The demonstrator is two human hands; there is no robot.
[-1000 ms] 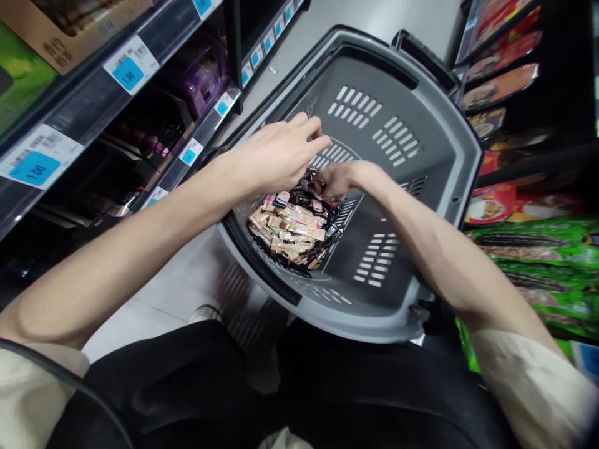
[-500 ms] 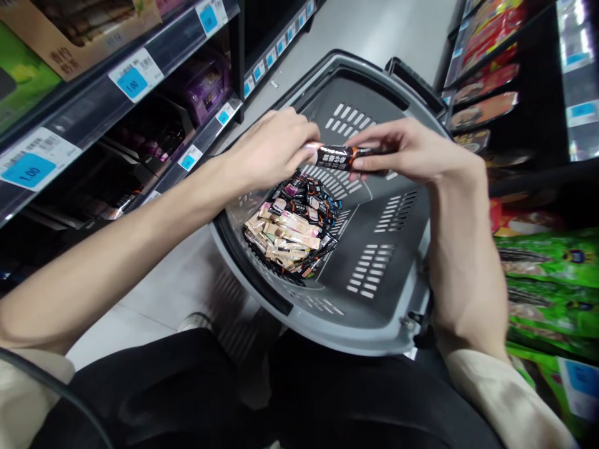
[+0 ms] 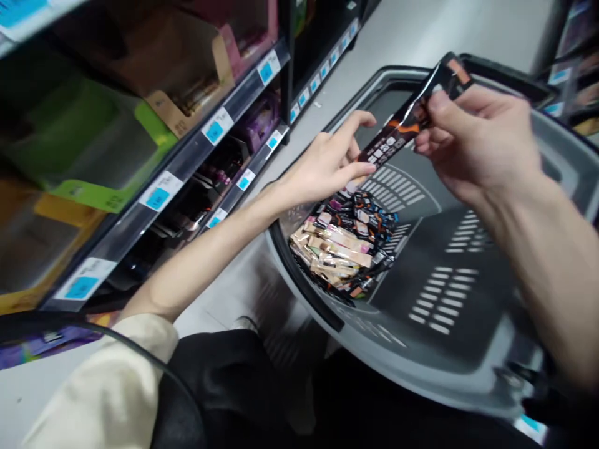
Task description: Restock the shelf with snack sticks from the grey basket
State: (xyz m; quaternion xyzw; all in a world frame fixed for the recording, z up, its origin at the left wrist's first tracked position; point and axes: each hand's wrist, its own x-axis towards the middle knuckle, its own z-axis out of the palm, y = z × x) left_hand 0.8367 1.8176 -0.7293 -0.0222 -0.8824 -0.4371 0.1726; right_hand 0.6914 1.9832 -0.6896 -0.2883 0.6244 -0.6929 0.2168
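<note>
Above the basket I hold a long black stick packet (image 3: 386, 146) with orange bands and white lettering, tilted with its upper end to the right. My right hand (image 3: 486, 134) is closed on its upper part, thumb on top. At the lower end, my left hand (image 3: 327, 159) pinches it between thumb and fingers, index finger lifted away. Below lies a pile of small stick packets, beige ones (image 3: 344, 243) in front and black ones (image 3: 365, 215) behind, inside a grey shopping basket (image 3: 299, 305) with slotted walls.
On the left, shelves with blue price tags (image 3: 161, 193) hold open cardboard display boxes (image 3: 187, 106) and dark and purple packs (image 3: 262, 118). More shelving (image 3: 571, 62) stands at the far right. A pale floor (image 3: 421, 31) runs between them. A black cable (image 3: 154, 362) crosses my left sleeve.
The view has swung left, showing more of the left shelves. The packet has gone from nearly level to slanted, its right end raised by my right hand. My left index finger has lifted off.
</note>
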